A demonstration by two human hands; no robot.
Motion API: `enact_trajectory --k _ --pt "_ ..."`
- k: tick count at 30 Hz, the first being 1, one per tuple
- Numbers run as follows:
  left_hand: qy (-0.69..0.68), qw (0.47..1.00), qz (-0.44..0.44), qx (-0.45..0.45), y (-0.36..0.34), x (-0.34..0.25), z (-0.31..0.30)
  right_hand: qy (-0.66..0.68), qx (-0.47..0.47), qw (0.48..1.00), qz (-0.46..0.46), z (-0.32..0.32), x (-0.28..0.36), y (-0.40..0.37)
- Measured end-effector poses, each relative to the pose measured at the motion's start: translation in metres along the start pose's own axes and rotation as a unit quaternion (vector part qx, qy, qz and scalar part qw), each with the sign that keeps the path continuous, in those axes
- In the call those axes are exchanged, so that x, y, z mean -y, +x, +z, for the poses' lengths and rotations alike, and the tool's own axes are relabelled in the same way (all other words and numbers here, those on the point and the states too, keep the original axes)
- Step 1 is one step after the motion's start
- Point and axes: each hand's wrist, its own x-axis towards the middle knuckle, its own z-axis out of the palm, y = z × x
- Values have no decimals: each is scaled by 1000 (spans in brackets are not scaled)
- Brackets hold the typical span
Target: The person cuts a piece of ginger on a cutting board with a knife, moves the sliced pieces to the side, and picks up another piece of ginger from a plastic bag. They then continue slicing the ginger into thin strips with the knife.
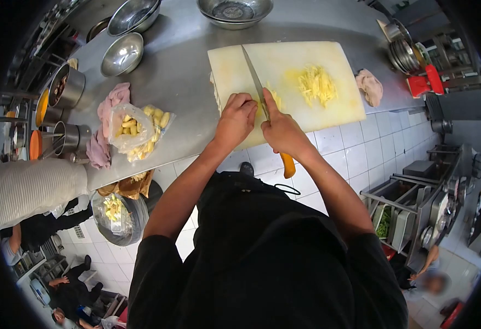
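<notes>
A large white cutting board [284,63] lies at the front edge of the steel table. My right hand [284,131] grips a kitchen knife [253,68], its index finger stretched along the blade and the orange handle sticking out below the palm. On the board, my left hand [235,120] is closed with bent fingers beside the blade, pressing a small yellow piece of food [259,112] that they mostly cover. Some cut strips [275,98] lie just right of the blade. Farther right is a heap of thin pale-yellow strips [317,86], possibly ginger.
Left of the board are a plastic bag of peeled yellow pieces [131,129] and a pink cloth [114,101]. Metal bowls [122,55] stand behind. Another cloth [369,88] lies right of the board. A lined bin [117,219] stands below left. Other people are in the background.
</notes>
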Motion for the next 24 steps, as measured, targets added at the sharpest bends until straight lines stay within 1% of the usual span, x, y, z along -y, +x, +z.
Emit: enact_trajectory --k 2,3,6,9,11,12,16,18,21,24 --pt "-3 1000 3 1 1 1 0 -37 -50 996 -56 17 -25 21" --pt "-6 1000 2 4 1 2 0 -56 -75 992 -84 17 -21 24" --pt "-14 1000 2 -4 -1 6 3 8 -11 999 -33 -4 -7 19" --pt "-25 1000 -7 -14 -1 5 2 14 7 1000 -7 -13 9 3" --pt "-32 999 -11 -18 -1 4 2 -26 -35 998 -47 11 -19 22" --pt "-35 999 -10 -19 -1 5 3 -46 -55 995 -67 15 -16 24" --pt "-26 1000 -11 -11 -2 5 2 22 -18 999 -20 -1 -3 14" --pt "-26 1000 -1 -17 -1 5 2 26 -11 999 -16 -5 -1 9" --pt "-19 1000 1 -13 -3 6 2 -15 -38 998 -42 15 -14 21" --pt "-19 1000 -2 -13 -3 7 0 34 -25 998 -39 4 -7 23"
